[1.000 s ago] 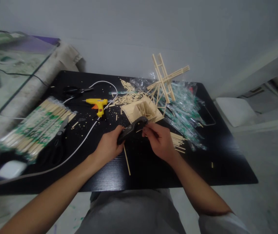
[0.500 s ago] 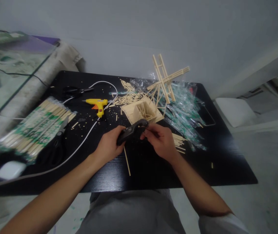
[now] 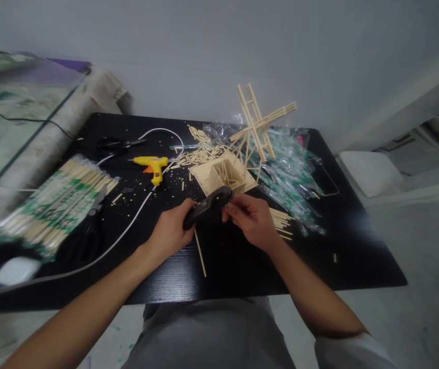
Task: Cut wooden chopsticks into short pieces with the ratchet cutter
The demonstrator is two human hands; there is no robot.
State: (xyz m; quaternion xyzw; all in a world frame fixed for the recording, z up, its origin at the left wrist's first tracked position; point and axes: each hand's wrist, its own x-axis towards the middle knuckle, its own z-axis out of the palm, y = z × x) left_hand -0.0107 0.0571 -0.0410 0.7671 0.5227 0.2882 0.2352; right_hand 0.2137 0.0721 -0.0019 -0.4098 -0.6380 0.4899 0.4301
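Observation:
My left hand point(image 3: 171, 230) is closed round the handles of black cutting pliers point(image 3: 207, 205), held above the black table point(image 3: 342, 241). My right hand point(image 3: 252, 220) is pinched at the pliers' jaws; whatever sits between its fingers is hidden. Just beyond the pliers stands a small open box point(image 3: 223, 174) built of bamboo sticks, with a cross of stick ladders point(image 3: 258, 125) rising behind it. One loose stick point(image 3: 200, 253) lies on the table beneath my hands.
A yellow glue gun point(image 3: 152, 165) with a white cord point(image 3: 127, 230) lies left of the box. Packs of wrapped chopsticks point(image 3: 58, 202) and black scissors point(image 3: 88, 228) are at left. Clear wrappers point(image 3: 292, 174) and cut sticks point(image 3: 281, 220) litter the right.
My right hand has drawn closer to the pliers' jaws, and the short stick piece seen at the jaws earlier no longer shows. The view has shifted slightly.

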